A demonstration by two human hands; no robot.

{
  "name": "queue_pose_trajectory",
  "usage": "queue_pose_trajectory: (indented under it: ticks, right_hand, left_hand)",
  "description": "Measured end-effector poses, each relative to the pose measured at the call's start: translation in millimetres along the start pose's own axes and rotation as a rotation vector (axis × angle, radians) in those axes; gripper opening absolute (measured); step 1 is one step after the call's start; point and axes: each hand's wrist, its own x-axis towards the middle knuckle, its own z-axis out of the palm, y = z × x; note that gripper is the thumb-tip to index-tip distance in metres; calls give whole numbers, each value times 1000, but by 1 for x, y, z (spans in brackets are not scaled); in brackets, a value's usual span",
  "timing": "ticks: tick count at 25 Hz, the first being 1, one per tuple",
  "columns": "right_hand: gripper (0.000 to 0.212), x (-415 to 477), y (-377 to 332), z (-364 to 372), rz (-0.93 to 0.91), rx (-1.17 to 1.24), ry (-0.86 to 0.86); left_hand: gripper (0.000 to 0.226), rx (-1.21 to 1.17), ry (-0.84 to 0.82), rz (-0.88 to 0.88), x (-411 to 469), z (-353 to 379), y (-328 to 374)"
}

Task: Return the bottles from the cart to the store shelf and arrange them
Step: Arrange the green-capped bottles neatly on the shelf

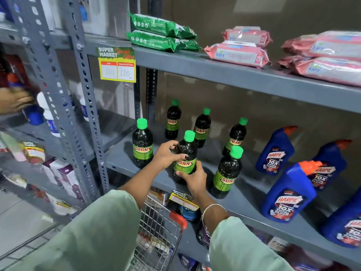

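While both hands point(168, 153) clasp bottle point(184, 157), label half hidden, cart point(156, 231) cut off

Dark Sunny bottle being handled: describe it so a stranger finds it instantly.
On the grey metal middle shelf, left of the blue Harpic bottles, stand six dark green-capped Sunny bottles. The target is front-centre, the only one gripped by both hands.

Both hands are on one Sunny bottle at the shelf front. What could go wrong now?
1. The held Sunny bottle stands near the shelf edge; if the left hand and right hand loosen their grip, it could tip toward the cart.
2. A neighbouring front bottle is close; sliding sideways may knock it.
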Motion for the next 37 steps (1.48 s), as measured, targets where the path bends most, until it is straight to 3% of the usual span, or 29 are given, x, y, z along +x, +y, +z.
queue_pose_trajectory:
  ticks: [9,37]
  right_hand:
    - [61,-13,0,-3,-26,7,-32]
    - [63,-8,0,6,-17,81,-10]
  left_hand:
    - [46,-15,75,29,-14,7,-4]
    - [44,-38,85,15,-10,8,-2]
